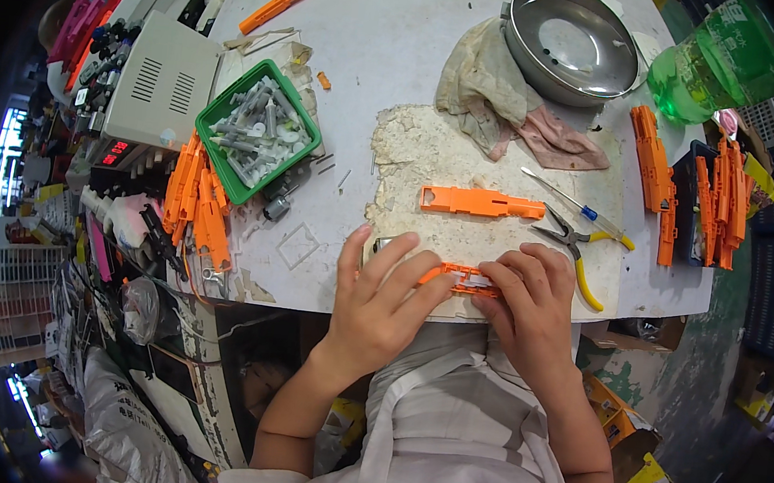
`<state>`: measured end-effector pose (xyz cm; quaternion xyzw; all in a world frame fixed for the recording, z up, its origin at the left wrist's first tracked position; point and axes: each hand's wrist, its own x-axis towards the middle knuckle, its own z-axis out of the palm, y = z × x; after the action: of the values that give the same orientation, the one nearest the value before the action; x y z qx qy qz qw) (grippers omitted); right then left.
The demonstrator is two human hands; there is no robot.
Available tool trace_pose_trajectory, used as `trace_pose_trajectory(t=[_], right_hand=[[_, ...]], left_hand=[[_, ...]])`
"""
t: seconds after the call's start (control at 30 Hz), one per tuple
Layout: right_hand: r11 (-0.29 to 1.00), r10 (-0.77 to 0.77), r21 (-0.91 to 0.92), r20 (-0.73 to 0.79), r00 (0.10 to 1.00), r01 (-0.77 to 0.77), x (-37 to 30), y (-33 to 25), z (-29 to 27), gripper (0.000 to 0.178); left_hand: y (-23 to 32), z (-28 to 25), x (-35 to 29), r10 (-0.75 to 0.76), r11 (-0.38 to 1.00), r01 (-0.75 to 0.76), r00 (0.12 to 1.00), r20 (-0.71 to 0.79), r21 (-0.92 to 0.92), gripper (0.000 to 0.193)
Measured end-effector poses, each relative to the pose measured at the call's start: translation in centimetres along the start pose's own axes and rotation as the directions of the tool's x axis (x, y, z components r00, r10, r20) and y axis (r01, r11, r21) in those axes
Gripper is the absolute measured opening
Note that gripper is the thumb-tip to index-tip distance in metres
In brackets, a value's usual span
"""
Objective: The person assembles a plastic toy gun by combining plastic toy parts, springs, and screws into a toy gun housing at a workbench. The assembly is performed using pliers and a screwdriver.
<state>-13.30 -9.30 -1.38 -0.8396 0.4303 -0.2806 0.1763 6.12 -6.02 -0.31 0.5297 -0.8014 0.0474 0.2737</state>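
At the table's near edge, an orange plastic shell half lies between my hands, its inner side with ribs and pale parts facing up. My left hand grips its left end, partly covering it, with the other fingers raised and curved. The right end is held by my right hand, fingers bent over it. Just beyond lies another orange shell half, face up on the worn board. Right of it rest pliers with yellow handles and a screwdriver. A small metallic piece is partly hidden behind my left fingers.
On the left stand a green basket of small grey parts, a beige box device and piled orange shells. Farther back are a cloth and a metal bowl. A green bottle and more orange shells line the right.
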Motion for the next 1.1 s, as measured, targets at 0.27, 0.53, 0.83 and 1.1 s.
trace_pose_trajectory(t=[0.27,0.53,0.83,1.1], right_hand=[[1.0,-0.006,-0.022,0.0,1.0,0.006,0.2,0.3,0.0,0.035],[1.0,-0.001,-0.009,-0.011,1.0,0.001,0.0,0.4,0.0,0.035],[1.0,-0.007,0.018,-0.02,1.0,0.007,0.1,0.4,0.1,0.035],[0.993,-0.026,0.111,-0.125,0.992,0.04,0.0,-0.8,-1.0,0.04]], left_hand=[[-0.4,0.1,2.1,0.136,0.989,-0.141,0.983,0.124,0.034,0.01],[-0.2,-0.7,3.3,0.253,0.951,-0.289,0.931,0.264,0.11,0.016],[-0.8,-0.1,2.7,0.231,0.971,-0.237,0.963,0.138,0.026,0.019],[-0.3,-0.6,1.1,0.064,0.967,-0.09,0.991,-0.114,-0.236,0.02]])
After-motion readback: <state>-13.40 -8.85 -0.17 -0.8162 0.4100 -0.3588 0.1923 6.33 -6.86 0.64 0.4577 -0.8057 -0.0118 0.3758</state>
